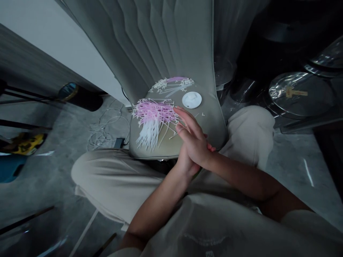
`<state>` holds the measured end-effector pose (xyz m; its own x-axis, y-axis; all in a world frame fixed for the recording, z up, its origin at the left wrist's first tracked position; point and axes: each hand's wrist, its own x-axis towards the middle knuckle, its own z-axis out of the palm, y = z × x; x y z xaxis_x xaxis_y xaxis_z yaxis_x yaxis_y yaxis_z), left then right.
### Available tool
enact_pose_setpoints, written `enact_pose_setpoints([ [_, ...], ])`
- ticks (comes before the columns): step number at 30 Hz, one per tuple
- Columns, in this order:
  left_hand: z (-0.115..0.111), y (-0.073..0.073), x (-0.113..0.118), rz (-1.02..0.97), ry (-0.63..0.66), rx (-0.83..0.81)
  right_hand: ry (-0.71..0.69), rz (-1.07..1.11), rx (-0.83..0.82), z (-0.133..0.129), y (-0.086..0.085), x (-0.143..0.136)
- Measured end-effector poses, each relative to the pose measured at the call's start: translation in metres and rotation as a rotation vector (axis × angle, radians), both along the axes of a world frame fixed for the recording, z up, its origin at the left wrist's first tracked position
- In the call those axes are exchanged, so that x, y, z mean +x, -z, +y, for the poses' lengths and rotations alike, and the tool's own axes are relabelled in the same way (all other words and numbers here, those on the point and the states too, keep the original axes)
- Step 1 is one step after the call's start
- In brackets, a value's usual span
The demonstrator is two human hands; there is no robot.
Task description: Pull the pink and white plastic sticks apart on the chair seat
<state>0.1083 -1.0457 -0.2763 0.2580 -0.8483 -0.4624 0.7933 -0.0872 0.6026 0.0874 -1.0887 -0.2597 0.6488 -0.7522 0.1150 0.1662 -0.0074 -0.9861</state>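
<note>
Nearest, the right hand (197, 141) lies flat over the left hand (184, 162), palms pressed together, fingers straight and close; whether a strand sits between them cannot be told. Just beyond the fingertips, up and left, the pink and white strands (152, 121) fan across the chair seat (211, 121), long axes running mostly toward the hands. Farther back sit a white lid (192, 99) and a second strand pile (173, 84), its detail blurred.

Dim light falls on a grey concrete floor (53, 171), with pale pleated curtains (160, 39) hanging at upper centre and a white wall (40, 32) at upper left. White cables (103, 130) coil on the floor at centre left, and clear plastic-wrapped furniture (300, 92) stands in the dark upper right.
</note>
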Motion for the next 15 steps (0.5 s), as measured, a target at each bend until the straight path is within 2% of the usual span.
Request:
enact_pose_setpoints([
  [5,-0.001,0.009,0.004,0.024,0.051,-0.113,0.099,0.114,-0.326,0.002,0.007,0.001],
  [8,-0.001,0.008,0.001,0.054,0.075,-0.189,0.132,0.100,-0.481,0.002,0.003,-0.005],
  [15,-0.021,-0.001,-0.011,0.111,0.176,-0.246,0.167,0.168,-0.539,-0.017,-0.007,-0.023],
])
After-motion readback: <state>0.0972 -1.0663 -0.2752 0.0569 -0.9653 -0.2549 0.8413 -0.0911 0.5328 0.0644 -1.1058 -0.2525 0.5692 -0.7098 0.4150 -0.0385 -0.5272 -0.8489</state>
